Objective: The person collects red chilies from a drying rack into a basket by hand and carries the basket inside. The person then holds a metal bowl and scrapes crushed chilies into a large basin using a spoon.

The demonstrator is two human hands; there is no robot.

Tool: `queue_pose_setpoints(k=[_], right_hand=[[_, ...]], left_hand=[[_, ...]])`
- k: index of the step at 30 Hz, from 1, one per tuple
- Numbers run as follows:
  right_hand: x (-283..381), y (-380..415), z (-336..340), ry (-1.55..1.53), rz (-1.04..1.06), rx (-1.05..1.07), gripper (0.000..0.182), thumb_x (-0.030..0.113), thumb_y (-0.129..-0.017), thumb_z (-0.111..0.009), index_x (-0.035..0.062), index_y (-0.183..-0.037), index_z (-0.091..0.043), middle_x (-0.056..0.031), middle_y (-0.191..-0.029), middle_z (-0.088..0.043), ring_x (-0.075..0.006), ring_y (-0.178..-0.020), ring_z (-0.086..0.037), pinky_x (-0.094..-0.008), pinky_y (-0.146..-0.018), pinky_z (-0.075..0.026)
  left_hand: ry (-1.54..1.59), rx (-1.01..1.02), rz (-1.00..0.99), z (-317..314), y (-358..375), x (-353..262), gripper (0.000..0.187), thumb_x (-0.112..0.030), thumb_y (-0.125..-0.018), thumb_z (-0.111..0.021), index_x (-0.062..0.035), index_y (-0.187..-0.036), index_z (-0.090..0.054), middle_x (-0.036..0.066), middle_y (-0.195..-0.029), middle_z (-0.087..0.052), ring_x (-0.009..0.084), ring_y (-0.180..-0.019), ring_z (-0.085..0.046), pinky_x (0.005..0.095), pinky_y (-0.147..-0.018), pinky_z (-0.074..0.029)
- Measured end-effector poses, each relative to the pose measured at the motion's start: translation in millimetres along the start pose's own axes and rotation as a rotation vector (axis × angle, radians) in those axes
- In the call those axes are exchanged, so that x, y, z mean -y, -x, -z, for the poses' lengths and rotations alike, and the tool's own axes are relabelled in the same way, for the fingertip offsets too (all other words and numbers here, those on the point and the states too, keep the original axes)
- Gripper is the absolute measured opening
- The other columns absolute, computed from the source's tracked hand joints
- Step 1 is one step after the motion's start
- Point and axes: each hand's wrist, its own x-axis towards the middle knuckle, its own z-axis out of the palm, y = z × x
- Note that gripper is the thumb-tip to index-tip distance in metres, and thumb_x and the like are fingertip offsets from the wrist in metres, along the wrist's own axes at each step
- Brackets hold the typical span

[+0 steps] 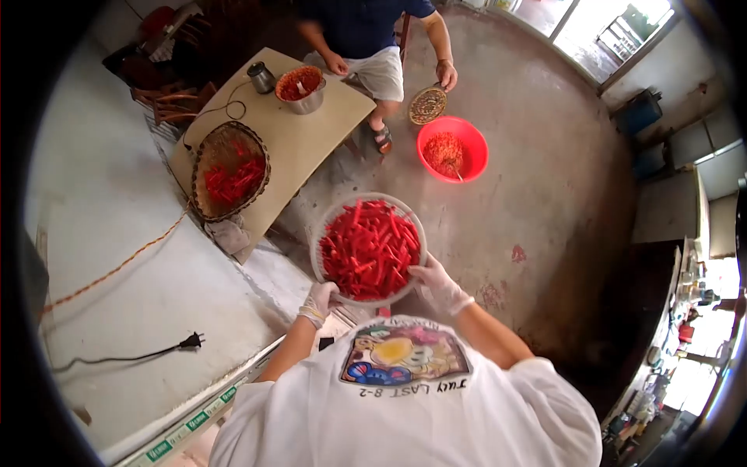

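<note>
A round white plastic basket point(424, 233) full of red chili peppers point(369, 251) is held out in front of my body. My left hand point(317, 303), in a thin translucent glove, grips its near left rim. On the near right side my right hand point(440, 286), gloved the same way, has its thumb over the rim. The fingers under the basket are hidden on both hands. Beyond the basket to the left, a woven basket point(268, 165) with more red chilies lies on the table point(299, 159).
Another person point(366, 31) sits at the far table end, one hand on a round woven lid point(428, 105). A red basin point(480, 152) of chopped chili stands on the floor. The table also bears a metal pot point(310, 103) and a grinder-like metal container point(261, 78). A plug point(191, 341) lies at left.
</note>
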Motion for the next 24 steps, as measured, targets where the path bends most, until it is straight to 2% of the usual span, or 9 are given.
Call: queue_pose_setpoints(k=[2, 3, 5, 8, 10, 12, 15, 18, 24], right_hand=[[14.0, -42.2, 8.8, 0.032, -0.085, 0.058, 0.054, -0.002, -0.086, -0.057, 0.0059, -0.137, -0.041, -0.0078, -0.121, -0.06, -0.0173, -0.102, -0.061, -0.0329, -0.082, -0.054], [29.6, -57.8, 4.8, 0.138, -0.105, 0.047, 0.054, -0.001, -0.086, -0.058, 0.0067, -0.137, -0.042, -0.0071, -0.12, -0.06, -0.0168, -0.102, -0.061, -0.0328, -0.082, -0.054], [52.4, -94.4, -19.4, 0.365, -0.152, 0.026, 0.055, 0.001, -0.086, -0.06, 0.0084, -0.138, -0.042, -0.0057, -0.119, -0.061, -0.0159, -0.101, -0.061, -0.0324, -0.081, -0.054], [67.8, -151.7, -16.7, 0.369, -0.192, 0.05, 0.054, 0.002, -0.083, -0.062, 0.0096, -0.135, -0.046, -0.0052, -0.113, -0.062, -0.0146, -0.096, -0.061, -0.0288, -0.074, -0.054], [77.7, -187.0, -20.7, 0.383, -0.189, 0.082, 0.054, 0.002, -0.083, -0.062, 0.0116, -0.134, -0.047, -0.0012, -0.112, -0.062, -0.0133, -0.098, -0.06, -0.0283, -0.078, -0.051], [87.9, -211.6, -32.6, 0.449, -0.303, 0.098, 0.054, 0.002, -0.082, -0.062, 0.0131, -0.134, -0.048, 0.0004, -0.113, -0.062, -0.0122, -0.098, -0.06, -0.0287, -0.081, -0.049], [76.6, -236.0, -40.9, 0.451, -0.25, 0.113, 0.054, 0.004, -0.084, -0.062, 0.0137, -0.135, -0.047, 0.003, -0.112, -0.062, -0.01, -0.09, -0.058, -0.0251, -0.071, -0.045], [49.7, -254.2, -24.4, 0.483, -0.291, 0.107, 0.056, 0.004, -0.086, -0.061, 0.0107, -0.138, -0.042, -0.0017, -0.117, -0.062, -0.0125, -0.099, -0.062, -0.0276, -0.081, -0.052], [35.5, -323.3, -31.2, 0.465, -0.346, 0.083, 0.06, 0.005, -0.082, -0.064, 0.0147, -0.138, -0.043, 0.0041, -0.111, -0.063, -0.0082, -0.095, -0.059, -0.0232, -0.073, -0.046]], left_hand=[[0.071, -0.039, -0.018, -11.8, -1.8, -23.5, 0.024, -0.013, -0.072, -0.054, 0.0027, -0.089, -0.059, 0.012, -0.076, -0.061, 0.0246, -0.065, -0.063, 0.0349, -0.058, -0.057], [0.017, -0.03, 0.032, 4.7, -31.2, -13.1, 0.038, -0.014, -0.072, -0.052, 0.0043, -0.104, -0.058, 0.013, -0.092, -0.064, 0.0257, -0.081, -0.066, 0.0357, -0.072, -0.058], [0.1, -0.026, 0.018, 16.7, -53.6, -23.8, 0.042, -0.014, -0.072, -0.051, 0.0042, -0.109, -0.057, 0.013, -0.095, -0.064, 0.0252, -0.083, -0.066, 0.0357, -0.072, -0.058], [0.18, -0.021, -0.044, 4.8, -77.7, -47.2, 0.047, -0.013, -0.071, -0.051, 0.002, -0.116, -0.055, 0.011, -0.097, -0.063, 0.0225, -0.085, -0.064, 0.0348, -0.075, -0.056], [0.24, -0.046, -0.114, 4.8, -91.5, -63.3, 0.046, -0.013, -0.071, -0.051, 0.001, -0.115, -0.055, 0.011, -0.096, -0.062, 0.0215, -0.085, -0.063, 0.0341, -0.075, -0.055], [0.179, -0.122, -0.065, 21.5, -113.5, -57.0, 0.043, -0.013, -0.072, -0.052, -0.0001, -0.113, -0.055, 0.009, -0.093, -0.061, 0.0202, -0.083, -0.061, 0.033, -0.075, -0.053], [0.313, -0.156, -0.051, 28.7, -128.8, -68.2, 0.031, -0.01, -0.074, -0.053, -0.0005, -0.103, -0.057, 0.008, -0.087, -0.06, 0.019, -0.077, -0.06, 0.0315, -0.068, -0.054], [0.274, -0.19, -0.081, 41.2, -149.3, -58.9, 0.018, -0.011, -0.074, -0.054, -0.0011, -0.089, -0.059, 0.007, -0.08, -0.059, 0.0187, -0.072, -0.06, 0.0322, -0.066, -0.054], [0.275, -0.259, -0.084, 61.3, -201.8, -76.4, 0.01, -0.011, -0.074, -0.056, -0.0019, -0.077, -0.058, 0.005, -0.076, -0.058, 0.0187, -0.069, -0.059, 0.0336, -0.064, -0.054]])
